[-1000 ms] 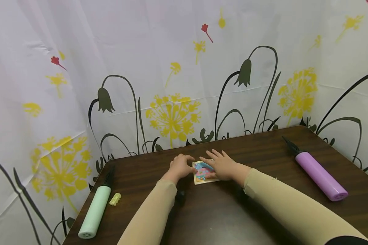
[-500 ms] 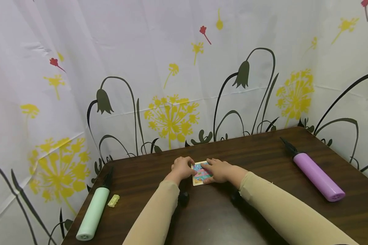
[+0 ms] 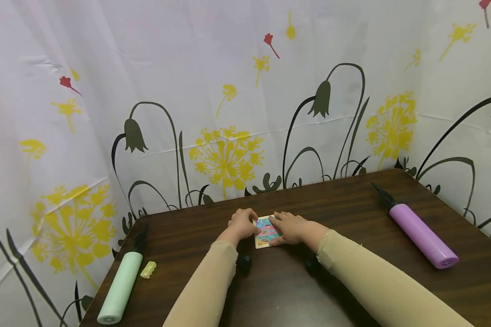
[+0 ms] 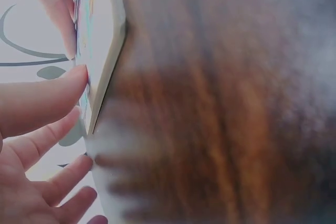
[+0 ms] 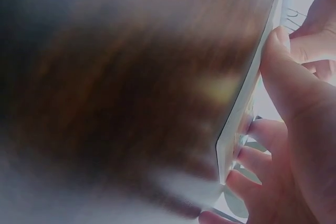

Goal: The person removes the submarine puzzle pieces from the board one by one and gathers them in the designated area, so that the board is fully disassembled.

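Note:
A small square picture board [image 3: 265, 233] with a pale frame lies flat near the middle of the brown table [image 3: 352, 204]. My left hand [image 3: 241, 224] sits at its left side, fingertips touching the edge; the left wrist view shows those fingers [image 4: 44, 103] against the board's rim [image 4: 105, 45]. My right hand [image 3: 293, 227] covers the board's right half, fingers on the picture and thumb at the near edge. In the right wrist view the thumb [image 5: 294, 80] presses the board's edge [image 5: 245, 100] and the other fingers curl over its face.
A mint-green hand pump [image 3: 120, 284] lies at the table's left front with a small yellow block [image 3: 148, 270] beside it. A purple hand pump [image 3: 421, 234] lies at the right. A flower-printed curtain [image 3: 229, 113] closes off the back and both sides.
My right hand's fingers, spread flat over the board a second ago, have drawn in and now grip it with the thumb. The left hand stays at the left edge.

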Demonstrator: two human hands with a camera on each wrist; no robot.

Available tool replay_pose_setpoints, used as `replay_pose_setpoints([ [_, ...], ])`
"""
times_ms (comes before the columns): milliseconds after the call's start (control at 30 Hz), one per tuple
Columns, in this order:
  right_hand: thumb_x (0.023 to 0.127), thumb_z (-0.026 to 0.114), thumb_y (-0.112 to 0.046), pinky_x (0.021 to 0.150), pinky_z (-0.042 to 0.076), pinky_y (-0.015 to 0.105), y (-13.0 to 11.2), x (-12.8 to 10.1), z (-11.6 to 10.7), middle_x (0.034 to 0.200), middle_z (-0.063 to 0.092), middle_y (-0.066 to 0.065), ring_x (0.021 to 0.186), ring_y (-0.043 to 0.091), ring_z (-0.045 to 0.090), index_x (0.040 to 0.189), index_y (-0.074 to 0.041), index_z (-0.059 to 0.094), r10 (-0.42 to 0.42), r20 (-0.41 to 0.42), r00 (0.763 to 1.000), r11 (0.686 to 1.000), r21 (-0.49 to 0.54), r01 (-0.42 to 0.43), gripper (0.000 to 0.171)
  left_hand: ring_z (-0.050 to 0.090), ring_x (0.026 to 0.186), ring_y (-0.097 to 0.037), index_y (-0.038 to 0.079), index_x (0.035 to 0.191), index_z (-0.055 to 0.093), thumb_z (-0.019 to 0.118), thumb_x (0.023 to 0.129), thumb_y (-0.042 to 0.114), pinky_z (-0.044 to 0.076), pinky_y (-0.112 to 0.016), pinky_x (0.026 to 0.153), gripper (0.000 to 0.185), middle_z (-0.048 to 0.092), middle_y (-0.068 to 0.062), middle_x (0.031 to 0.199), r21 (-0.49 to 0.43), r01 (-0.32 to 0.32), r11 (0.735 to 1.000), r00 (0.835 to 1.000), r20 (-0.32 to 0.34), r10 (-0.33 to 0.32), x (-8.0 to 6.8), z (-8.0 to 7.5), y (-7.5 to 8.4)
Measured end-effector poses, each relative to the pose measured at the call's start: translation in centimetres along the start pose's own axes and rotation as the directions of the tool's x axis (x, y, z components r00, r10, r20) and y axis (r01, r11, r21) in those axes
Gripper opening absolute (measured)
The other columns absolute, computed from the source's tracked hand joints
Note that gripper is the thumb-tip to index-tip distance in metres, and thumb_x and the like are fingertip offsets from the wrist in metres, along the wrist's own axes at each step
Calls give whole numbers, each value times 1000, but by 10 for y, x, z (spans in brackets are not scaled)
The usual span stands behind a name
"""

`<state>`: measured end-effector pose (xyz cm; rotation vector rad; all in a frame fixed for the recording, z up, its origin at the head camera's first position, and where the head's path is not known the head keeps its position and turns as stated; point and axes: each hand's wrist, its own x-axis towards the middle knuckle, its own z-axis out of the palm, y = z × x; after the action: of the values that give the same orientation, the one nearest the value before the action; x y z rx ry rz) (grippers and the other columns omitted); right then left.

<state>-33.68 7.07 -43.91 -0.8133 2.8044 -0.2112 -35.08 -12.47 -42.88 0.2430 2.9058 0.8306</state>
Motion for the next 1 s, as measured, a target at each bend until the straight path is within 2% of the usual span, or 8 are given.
replay_pose_setpoints([
  [167, 89, 57, -63, 109, 28, 56, -1, 0, 1, 160, 23, 13, 144, 35, 23, 156, -12, 28, 12, 10, 1000, 1000, 5, -13, 89, 42, 116, -37, 12, 104, 64, 84, 78, 15, 31, -54, 96, 33, 47, -16, 124, 11, -7, 1000, 1000, -18, 7, 1, 1, 1],
  [267, 89, 57, -63, 109, 28, 56, -1, 0, 0, 161, 22, 13, 145, 35, 22, 157, -12, 27, 18, 13, 1000, 1000, 5, -18, 89, 47, 106, -35, 10, 103, 63, 84, 77, 12, 37, -50, 93, 33, 48, -14, 116, -8, -9, 1000, 999, -32, 9, 3, 2, 1],
  [400, 89, 57, -63, 109, 28, 56, -1, 0, -1, 161, 22, 13, 145, 35, 22, 157, -12, 27, 17, 10, 1000, 1000, 1, -17, 89, 53, 87, -27, 6, 102, 62, 82, 76, 5, 46, -41, 78, 33, 54, -10, 101, -77, -14, 997, 999, -30, 11, 6, 4, 1],
  [567, 89, 57, -63, 109, 29, 55, -2, -2, -2, 160, 23, 12, 145, 33, 23, 156, -12, 28, 20, 10, 1000, 1000, -2, -20, 89, 54, 72, -22, 5, 102, 61, 79, 76, 0, 47, -34, 63, 32, 59, -7, 86, -133, -14, 991, 1000, -27, 11, 8, 5, 2],
  [767, 90, 60, -61, 108, 29, 56, -4, -4, -5, 159, 25, 14, 144, 34, 24, 155, -10, 30, 11, 6, 1000, 1000, 18, -12, 88, 54, 72, -21, 4, 101, 61, 76, 76, -5, 46, -32, 61, 30, 59, -7, 83, -199, -8, 980, 999, -51, -3, 7, 7, 5],
  [1000, 90, 59, -61, 109, 28, 54, -6, -4, -7, 160, 24, 13, 145, 34, 22, 156, -12, 29, 25, 22, 999, 1000, 17, -25, 88, 56, 71, -20, 4, 99, 65, 67, 86, -3, 46, -30, 59, 14, 62, -8, 82, -285, 40, 958, 989, -124, -78, 9, 9, 3],
])
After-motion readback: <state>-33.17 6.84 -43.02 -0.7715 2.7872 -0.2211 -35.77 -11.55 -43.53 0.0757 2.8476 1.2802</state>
